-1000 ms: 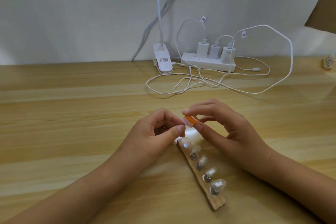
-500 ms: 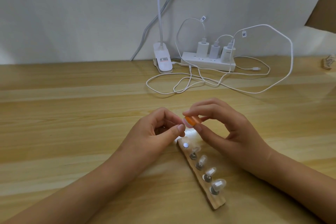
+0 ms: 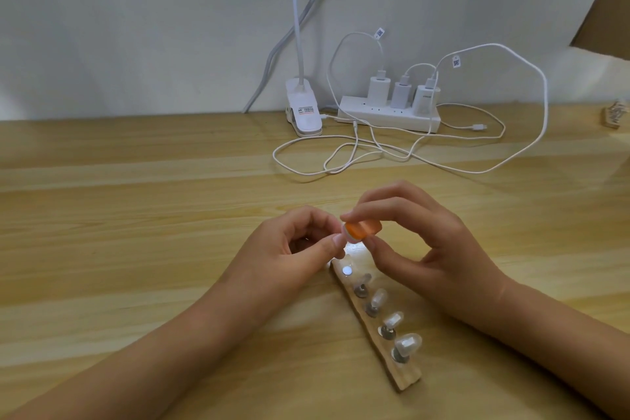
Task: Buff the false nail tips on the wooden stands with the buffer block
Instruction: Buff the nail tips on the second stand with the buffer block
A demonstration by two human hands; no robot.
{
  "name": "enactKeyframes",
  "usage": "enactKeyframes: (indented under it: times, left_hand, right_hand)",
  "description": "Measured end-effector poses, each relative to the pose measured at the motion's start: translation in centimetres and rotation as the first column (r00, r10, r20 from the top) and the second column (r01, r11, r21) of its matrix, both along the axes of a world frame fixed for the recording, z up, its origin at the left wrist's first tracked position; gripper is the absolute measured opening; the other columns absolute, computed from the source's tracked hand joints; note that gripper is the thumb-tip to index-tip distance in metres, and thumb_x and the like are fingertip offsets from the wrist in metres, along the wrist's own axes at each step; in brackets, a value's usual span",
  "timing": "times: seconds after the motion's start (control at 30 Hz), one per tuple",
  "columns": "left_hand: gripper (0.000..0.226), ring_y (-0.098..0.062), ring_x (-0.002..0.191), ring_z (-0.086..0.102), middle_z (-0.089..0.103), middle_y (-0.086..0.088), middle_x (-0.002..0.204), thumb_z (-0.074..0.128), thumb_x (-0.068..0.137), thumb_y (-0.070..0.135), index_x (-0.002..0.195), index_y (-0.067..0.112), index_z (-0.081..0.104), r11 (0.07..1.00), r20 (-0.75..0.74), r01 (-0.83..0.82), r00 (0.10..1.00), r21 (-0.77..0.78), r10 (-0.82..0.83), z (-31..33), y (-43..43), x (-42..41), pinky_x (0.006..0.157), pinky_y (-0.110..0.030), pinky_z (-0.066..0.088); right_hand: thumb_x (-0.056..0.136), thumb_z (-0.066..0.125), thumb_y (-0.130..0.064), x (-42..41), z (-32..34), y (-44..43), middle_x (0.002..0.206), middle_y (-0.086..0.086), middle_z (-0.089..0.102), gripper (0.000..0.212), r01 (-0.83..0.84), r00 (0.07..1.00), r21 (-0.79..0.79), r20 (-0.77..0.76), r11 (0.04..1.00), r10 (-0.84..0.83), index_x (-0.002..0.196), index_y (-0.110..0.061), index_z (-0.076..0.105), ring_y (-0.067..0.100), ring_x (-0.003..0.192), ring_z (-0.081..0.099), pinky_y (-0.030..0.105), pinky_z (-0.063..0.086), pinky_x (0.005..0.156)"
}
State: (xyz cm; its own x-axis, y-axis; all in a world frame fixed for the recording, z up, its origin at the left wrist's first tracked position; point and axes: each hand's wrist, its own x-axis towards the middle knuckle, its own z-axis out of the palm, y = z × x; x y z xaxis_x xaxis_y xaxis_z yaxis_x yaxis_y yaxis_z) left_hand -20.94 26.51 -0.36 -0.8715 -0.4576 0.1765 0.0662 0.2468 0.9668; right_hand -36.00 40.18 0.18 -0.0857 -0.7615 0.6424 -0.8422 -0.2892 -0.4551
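Printed label on lamp clip too small to read, QR-code tags on two cables

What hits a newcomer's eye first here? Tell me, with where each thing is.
The orange buffer block, pinched in the right hand mid-table, meets a small, mostly hidden piece held by the left hand. Just below, a wooden stand carries four clear nail tips, its far post bare. By the back wall, a white power strip trails looping cables.
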Motion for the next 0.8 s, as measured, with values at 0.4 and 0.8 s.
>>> enactKeyframes:
  times: [0.4, 0.8]
  left_hand:
    - [0.005, -0.013, 0.078, 0.063, 0.07, 0.003, 0.076, 0.067, 0.089, 0.014, 0.089, 0.017, 0.069, 1.0, 0.017, -0.005, 1.0, 0.01, 0.004, 0.02, -0.01, 0.06, 0.077, -0.022, 0.049]
    - [0.008, -0.011, 0.079, 0.065, 0.072, 0.005, 0.082, 0.067, 0.079, 0.027, 0.086, 0.025, 0.071, 0.999, 0.001, 0.042, 0.999, -0.016, -0.042, 0.02, -0.02, 0.08, 0.078, -0.025, 0.051]
  right_hand:
    - [0.086, 0.067, -0.001, -0.61, -0.04, -0.07, 0.104, 0.001, 0.061, 0.024, 0.024, 0.999, 0.032, 0.047, 0.999, -0.026, 0.108, -0.009, 0.07, 0.014, 0.098, 0.061, 0.024, 0.046, 0.089]
    - [0.09, 0.06, -0.004, -0.37, -0.3, -0.27, 0.11, -0.003, 0.066, 0.029, -0.019, 0.965, 0.104, 0.264, 0.994, -0.009, 0.113, -0.018, 0.071, 0.013, 0.109, 0.063, 0.023, 0.049, 0.091]
